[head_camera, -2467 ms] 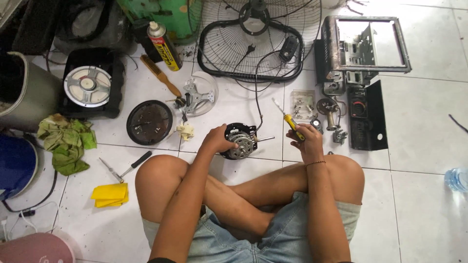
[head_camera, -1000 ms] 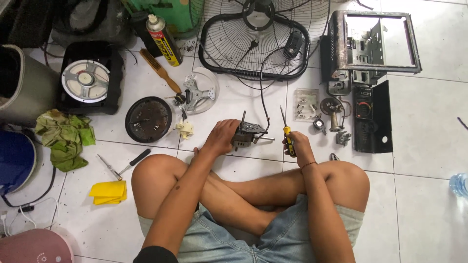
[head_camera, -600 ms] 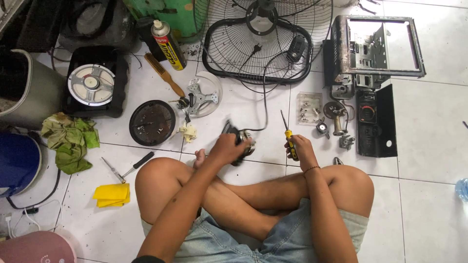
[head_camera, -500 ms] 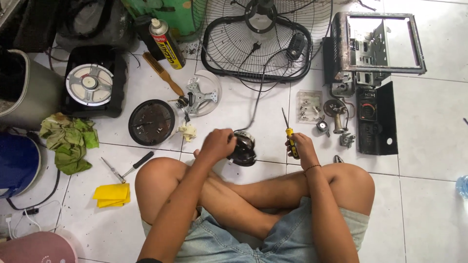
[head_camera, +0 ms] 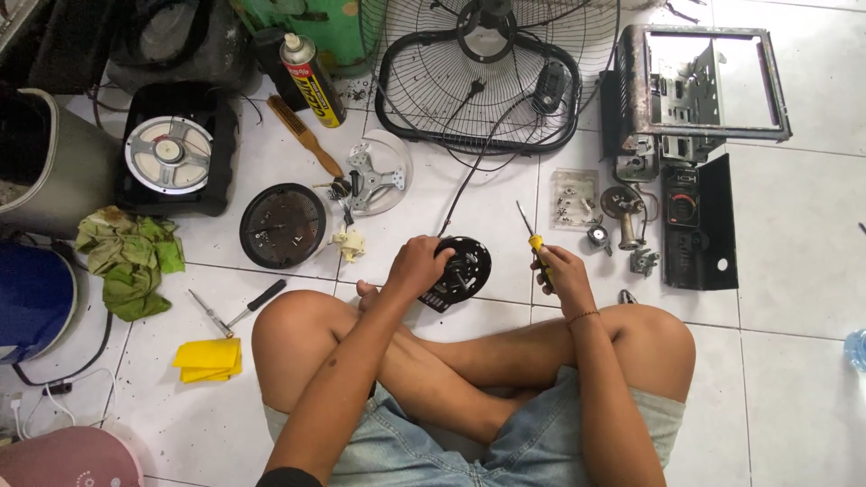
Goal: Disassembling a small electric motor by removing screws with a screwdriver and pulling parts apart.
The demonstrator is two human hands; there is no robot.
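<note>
Near the centre of the frame the left hand (head_camera: 417, 267) was closed over the left edge of a round black fan motor (head_camera: 460, 271), fingers curled around its rim, with the part resting on the white tiled floor (head_camera: 794, 225) just above the person's crossed legs. A black cord ran from the motor up toward the fan guard (head_camera: 478, 77) at the top centre. Just right of the motor, apart from it, the right hand (head_camera: 559, 275) was wrapped tightly around a yellow-handled screwdriver (head_camera: 532, 236) — its metal shaft pointed up and to the left, the tip in the air. Further right lay small metal parts (head_camera: 622, 221) and a black panel (head_camera: 699, 225), below a grey metal frame (head_camera: 704, 81) in the upper right. On the left lay a dark round cover (head_camera: 282, 225), a green rag (head_camera: 126, 257), a black-handled screwdriver (head_camera: 239, 307) and a folded yellow cloth (head_camera: 207, 359) — with a spray can (head_camera: 311, 79) in the upper left.
</note>
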